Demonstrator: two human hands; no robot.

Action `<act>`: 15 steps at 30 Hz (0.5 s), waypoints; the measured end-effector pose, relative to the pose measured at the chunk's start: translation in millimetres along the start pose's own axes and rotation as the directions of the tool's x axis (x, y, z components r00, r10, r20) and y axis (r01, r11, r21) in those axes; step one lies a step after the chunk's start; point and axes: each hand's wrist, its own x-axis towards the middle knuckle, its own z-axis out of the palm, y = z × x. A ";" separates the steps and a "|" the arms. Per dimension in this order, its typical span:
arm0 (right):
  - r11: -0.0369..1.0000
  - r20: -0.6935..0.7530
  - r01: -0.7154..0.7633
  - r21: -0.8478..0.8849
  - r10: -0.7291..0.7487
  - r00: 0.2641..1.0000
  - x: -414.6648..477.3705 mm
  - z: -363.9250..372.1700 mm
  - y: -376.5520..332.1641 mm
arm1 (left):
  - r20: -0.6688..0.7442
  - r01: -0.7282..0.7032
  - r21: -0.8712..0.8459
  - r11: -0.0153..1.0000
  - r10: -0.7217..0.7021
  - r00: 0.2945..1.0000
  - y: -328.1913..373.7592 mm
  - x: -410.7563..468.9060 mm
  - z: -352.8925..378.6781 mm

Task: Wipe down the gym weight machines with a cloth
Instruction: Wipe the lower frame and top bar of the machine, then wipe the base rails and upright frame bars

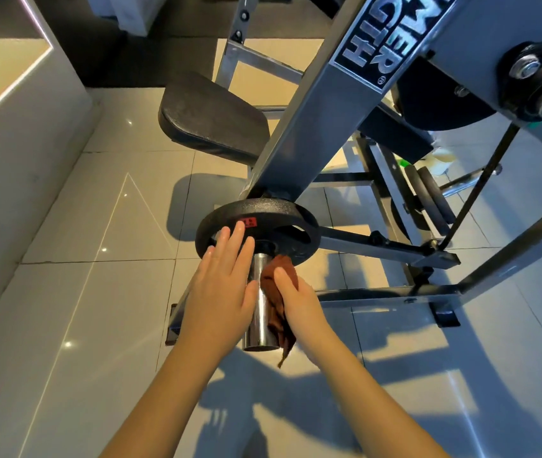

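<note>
The left hand [221,279] lies open, its straight fingers flat on the near face of a black plate [263,213], just left of the chrome peg [261,312] that sticks out toward the camera. The right hand [299,302] grips a brown cloth [274,271] and holds it against the right side of the peg; the thumb lies on top of the cloth, the other fingers are hidden behind it, and a loose corner hangs below the peg's near end. The plate sits at the far end of the peg, where a grey steel arm [316,104] of the machine slopes up to the right and carries a black label [368,38] with white letters. A black seat pad [210,114] stands farther off to the left. More plates [428,196] hang low on the frame to the right. Glossy pale tiles [81,292] cover the floor.
</note>
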 end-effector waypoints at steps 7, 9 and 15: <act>0.979 -0.132 -0.139 0.149 0.159 0.978 10.4 -60.7 21.3 | 0.068 0.000 -0.051 0.999 0.004 0.998 30.3 -12.5 21.6; 0.971 -0.140 -0.178 0.161 0.201 0.970 14.7 -77.5 24.7 | 0.082 0.048 -0.024 0.999 -0.046 0.996 41.1 -13.1 28.3; 0.944 -0.132 -0.305 0.128 0.320 0.938 27.7 -119.5 32.4 | 0.026 -0.061 0.053 0.997 0.060 0.998 78.5 -5.4 64.0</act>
